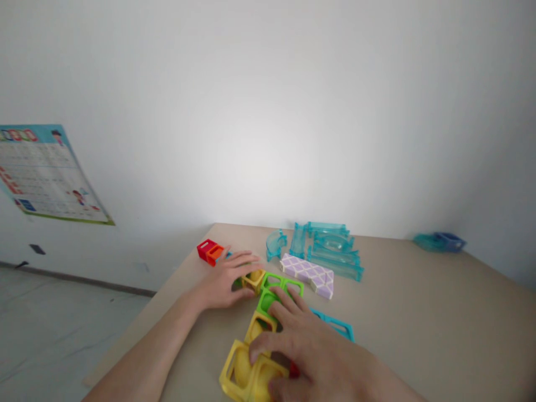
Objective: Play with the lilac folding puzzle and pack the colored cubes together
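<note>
My left hand (226,281) reaches across the table, its thumb and fingers around a small yellow block (254,279) with open sides. Beside that block lie light green blocks (268,301), joined in a bent row with more yellow blocks (234,374) that runs toward me. My right hand (307,338) is spread over this row. Its farther fingers touch the green part, while thumb and index finger are on the near yellow blocks. A red piece (295,369) shows partly under the right hand. Parts of the row are hidden by my hands.
Red and orange blocks (211,252) stand beyond my left hand. A purple lattice-patterned piece (307,273), several clear teal track pieces (335,258) and a curved teal piece (275,244) lie farther back. A blue frame (337,325) is right of my right hand; a dark blue container (450,242) sits far right.
</note>
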The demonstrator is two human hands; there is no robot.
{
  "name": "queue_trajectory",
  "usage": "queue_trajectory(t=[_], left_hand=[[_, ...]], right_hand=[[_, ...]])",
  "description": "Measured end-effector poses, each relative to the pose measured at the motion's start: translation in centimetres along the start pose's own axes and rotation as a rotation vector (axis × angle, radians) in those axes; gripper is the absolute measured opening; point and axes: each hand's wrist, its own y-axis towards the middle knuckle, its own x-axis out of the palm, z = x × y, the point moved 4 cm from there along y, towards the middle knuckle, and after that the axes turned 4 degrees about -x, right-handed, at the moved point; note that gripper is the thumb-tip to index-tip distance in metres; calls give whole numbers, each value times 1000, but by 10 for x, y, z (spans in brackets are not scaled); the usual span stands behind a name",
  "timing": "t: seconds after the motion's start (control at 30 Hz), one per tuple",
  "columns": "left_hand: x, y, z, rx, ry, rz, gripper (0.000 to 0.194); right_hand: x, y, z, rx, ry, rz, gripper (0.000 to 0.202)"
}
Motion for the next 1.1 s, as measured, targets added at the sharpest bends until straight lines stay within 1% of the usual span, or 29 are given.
queue_trajectory(t=[0.07,0.13,0.27,0.33,0.4,0.47,0.5,0.57,0.6,0.67,0.7,0.73,0.8,0.87,0.93,1.03,1.1], left_hand=[[7,5,11,45,26,-32,48],[11,10,12,38,57,-18,46],[12,12,-4,-81,119,61,46],[11,9,-8,-102,109,104,46],[11,7,-2,-40,33,156,42],[9,5,11,52,-139,194,41],[9,5,19,93,-243,188,42],[8,5,33,164,-420,148,41],[8,6,39,193,-470,124,41],[8,6,47,237,-497,103,38],[7,6,49,247,-491,111,37],[6,6,51,249,-478,119,37],[6,4,52,235,-436,118,36],[6,2,54,209,-388,102,36],[6,1,58,181,-355,93,39],[8,1,63,145,-345,108,45],[9,2,62,125,-343,153,39]], right_hand=[[1,0,1,1,-2,1,38],[2,0,2,4,-6,6,39],[2,1,2,-7,-23,14,40],[1,1,2,-20,-27,15,40],[0,0,2,-34,-32,18,41],[-2,0,2,-57,-47,29,42],[-3,0,2,-76,-56,40,44],[-5,1,0,-126,-71,78,48],[-7,2,0,-147,-73,105,52],[-11,3,2,-163,-73,174,57],[-14,3,4,-159,-77,216,56],[-16,3,7,-146,-85,266,51],[-21,2,15,-110,-108,370,34],[-24,2,23,-70,-130,453,26],[-24,2,30,-50,-141,480,28],[-22,4,36,-34,-145,477,35],[-20,5,37,-22,-147,471,37]])
